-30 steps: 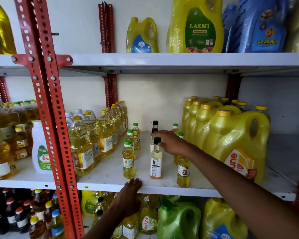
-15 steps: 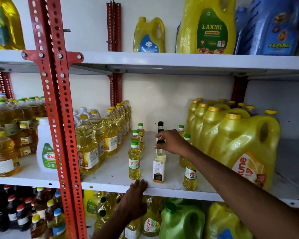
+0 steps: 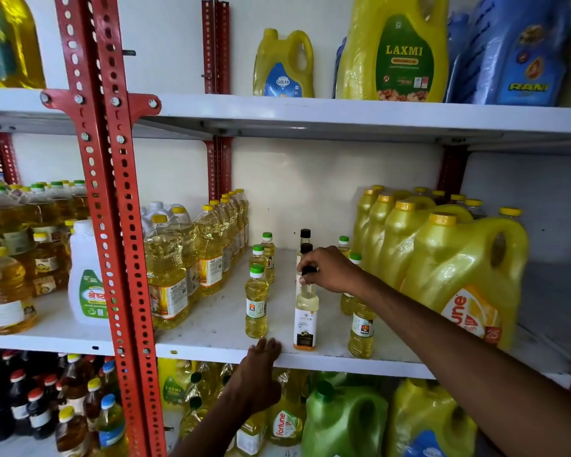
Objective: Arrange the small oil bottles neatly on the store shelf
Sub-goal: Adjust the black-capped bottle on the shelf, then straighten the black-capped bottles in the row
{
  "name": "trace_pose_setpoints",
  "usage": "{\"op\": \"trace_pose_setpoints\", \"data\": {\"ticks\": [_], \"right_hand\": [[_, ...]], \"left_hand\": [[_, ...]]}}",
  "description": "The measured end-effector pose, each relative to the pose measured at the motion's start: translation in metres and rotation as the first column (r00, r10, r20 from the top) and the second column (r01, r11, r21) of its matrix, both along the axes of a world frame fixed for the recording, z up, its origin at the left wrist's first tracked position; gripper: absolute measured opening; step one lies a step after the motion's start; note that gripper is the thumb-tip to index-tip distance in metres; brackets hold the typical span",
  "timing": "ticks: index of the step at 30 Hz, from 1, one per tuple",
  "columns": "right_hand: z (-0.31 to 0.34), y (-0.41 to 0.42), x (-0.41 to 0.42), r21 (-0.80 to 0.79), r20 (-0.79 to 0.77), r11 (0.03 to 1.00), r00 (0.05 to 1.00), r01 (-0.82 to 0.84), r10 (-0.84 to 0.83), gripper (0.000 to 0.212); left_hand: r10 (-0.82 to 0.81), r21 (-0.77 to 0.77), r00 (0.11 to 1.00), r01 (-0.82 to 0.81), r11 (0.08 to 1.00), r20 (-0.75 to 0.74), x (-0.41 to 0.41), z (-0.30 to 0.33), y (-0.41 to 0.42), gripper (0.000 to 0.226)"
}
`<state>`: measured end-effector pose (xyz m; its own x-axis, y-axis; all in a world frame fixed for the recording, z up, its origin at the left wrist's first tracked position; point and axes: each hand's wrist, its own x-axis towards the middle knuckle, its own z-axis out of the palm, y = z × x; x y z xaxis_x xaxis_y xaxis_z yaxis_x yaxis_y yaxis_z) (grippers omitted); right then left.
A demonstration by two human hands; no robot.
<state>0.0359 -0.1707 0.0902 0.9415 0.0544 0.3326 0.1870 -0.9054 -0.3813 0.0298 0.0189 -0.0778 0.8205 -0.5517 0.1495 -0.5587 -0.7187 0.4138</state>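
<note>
Up on the white shelf (image 3: 211,328), right hand (image 3: 332,270) grips a black-capped bottle (image 3: 305,319); left hand (image 3: 261,374) rests flat.

You face a white wall (image 3: 310,179) behind white metal shelves (image 3: 343,110) bolted to red perforated uprights (image 3: 112,225). A second pair of red uprights (image 3: 216,61) runs up the wall at the shelves' back edge. Soft, even light falls across the boards.
</note>
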Motion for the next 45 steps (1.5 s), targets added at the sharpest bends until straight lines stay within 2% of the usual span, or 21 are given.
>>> {"op": "trace_pose_setpoints", "data": {"ticks": [17,21,24,27,30,34,40,45], "right_hand": [[-0.002,0.001,-0.009,-0.033,-0.015,0.999,1.0,-0.001,0.001,0.034],[-0.003,-0.002,-0.009,-0.044,-0.03,0.999,1.0,0.003,-0.005,0.046],[0.002,0.006,-0.01,-0.069,0.087,0.997,0.996,0.017,-0.011,0.056],[0.008,0.032,-0.002,-0.11,0.166,0.994,0.985,-0.027,0.045,0.05],[0.006,0.061,0.017,-0.192,0.061,0.976,0.992,-0.101,0.115,0.045],[-0.002,0.08,0.044,-0.22,-0.092,0.967,0.99,-0.127,0.109,0.043],[-0.004,0.087,0.06,-0.17,-0.052,0.981,0.995,-0.088,0.08,0.034],[-0.007,0.094,0.062,-0.121,-0.036,0.992,0.999,-0.045,0.041,0.046]], "left_hand": [[-0.037,0.04,0.999,0.036,0.999,0.022,-0.002,0.0,0.008,0.078],[0.039,-0.083,0.991,-0.029,0.996,0.131,-0.008,-0.001,0.026,0.064],[0.137,-0.145,0.97,-0.108,0.983,0.203,-0.002,0.003,0.048,0.065],[0.181,-0.026,0.956,-0.179,0.983,0.231,0.018,0.001,0.072,0.07],[0.188,0.024,0.962,-0.196,0.98,0.2,0.032,-0.001,0.091,0.061],[0.131,0.07,0.984,-0.14,0.988,0.121,0.047,-0.005,0.108,0.056],[0.136,0.044,0.988,-0.14,0.989,0.072,0.058,-0.007,0.113,0.067],[0.134,0.035,0.989,-0.137,0.99,0.058,0.058,-0.005,0.113,0.07]]}}
